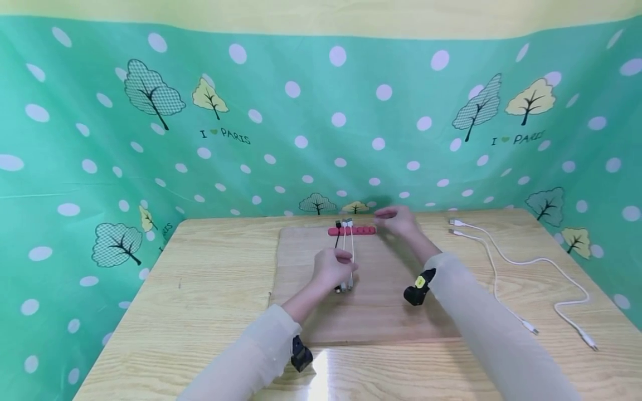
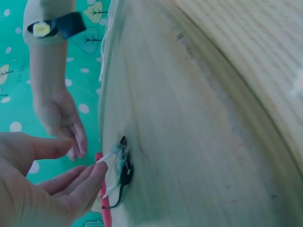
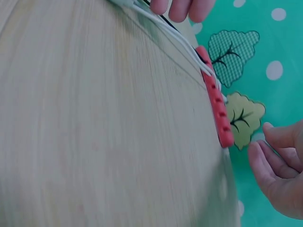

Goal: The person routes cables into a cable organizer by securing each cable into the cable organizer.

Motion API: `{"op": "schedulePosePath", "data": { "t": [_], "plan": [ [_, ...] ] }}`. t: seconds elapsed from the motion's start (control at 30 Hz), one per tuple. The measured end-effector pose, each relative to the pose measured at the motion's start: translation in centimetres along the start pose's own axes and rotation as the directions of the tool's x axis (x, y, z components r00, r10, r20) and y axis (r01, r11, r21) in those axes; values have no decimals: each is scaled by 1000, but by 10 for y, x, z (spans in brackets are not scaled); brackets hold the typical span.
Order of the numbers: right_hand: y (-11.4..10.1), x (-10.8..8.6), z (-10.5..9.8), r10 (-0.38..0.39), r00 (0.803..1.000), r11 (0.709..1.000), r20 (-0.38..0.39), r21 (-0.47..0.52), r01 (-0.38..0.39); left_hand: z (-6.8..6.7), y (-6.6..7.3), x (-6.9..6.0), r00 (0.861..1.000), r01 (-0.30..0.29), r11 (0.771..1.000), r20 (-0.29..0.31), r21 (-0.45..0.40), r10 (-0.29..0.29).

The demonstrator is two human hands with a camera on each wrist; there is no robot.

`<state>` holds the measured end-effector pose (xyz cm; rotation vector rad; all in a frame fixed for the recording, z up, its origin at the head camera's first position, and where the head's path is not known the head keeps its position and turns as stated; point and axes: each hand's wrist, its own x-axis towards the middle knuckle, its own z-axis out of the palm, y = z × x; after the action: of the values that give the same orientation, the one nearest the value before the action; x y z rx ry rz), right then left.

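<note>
Red cable holder (image 1: pixel 365 230) sits at the wooden board's (image 1: pixel 386 317) far edge, right hand (image 1: pixel 398 223) just off its right end, left hand (image 1: pixel 333 268) over the cables. Both hands are empty, fingers relaxed, thumbs apart. 1 black cable (image 1: pixel 338 225) and 2 white cables (image 1: pixel 352 239) sit in its left-side slots.

The head view is bright and even, with white glare on the front of the table (image 1: pixel 215 267) and soft shadows on the board (image 1: pixel 381 317). Both wrist views are dimmer and softer; distortion bows the board's edge in the left one.
</note>
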<state>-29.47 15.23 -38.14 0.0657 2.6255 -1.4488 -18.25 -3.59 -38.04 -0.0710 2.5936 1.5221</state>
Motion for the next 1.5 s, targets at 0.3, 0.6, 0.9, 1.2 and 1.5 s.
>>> {"op": "schedulePosePath", "data": {
  "t": [0.3, 0.6, 0.9, 1.2, 1.5],
  "plan": [
    [18, -11, -26, 17, 1000, 1000, -6, -18, -17, -3, 8, 10, 1000, -20, 999, 21, -31, 21],
    [32, -20, -50, -1, 1000, 1000, -25, -25, 1, -7, 14, 19, 999, 0, 999, 52, -38, 2],
    [53, -25, -75, -11, 998, 999, -58, -35, 9, -6, 16, 27, 998, 34, 999, 62, -36, -32],
    [69, -33, -99, 39, 996, 997, -86, -61, -45, -2, 8, 29, 996, 53, 998, 75, -18, -52],
    [87, -37, -123, 67, 994, 997, -86, -31, -70, -1, 7, 27, 995, 52, 999, 84, -6, -52]
  ]
}}
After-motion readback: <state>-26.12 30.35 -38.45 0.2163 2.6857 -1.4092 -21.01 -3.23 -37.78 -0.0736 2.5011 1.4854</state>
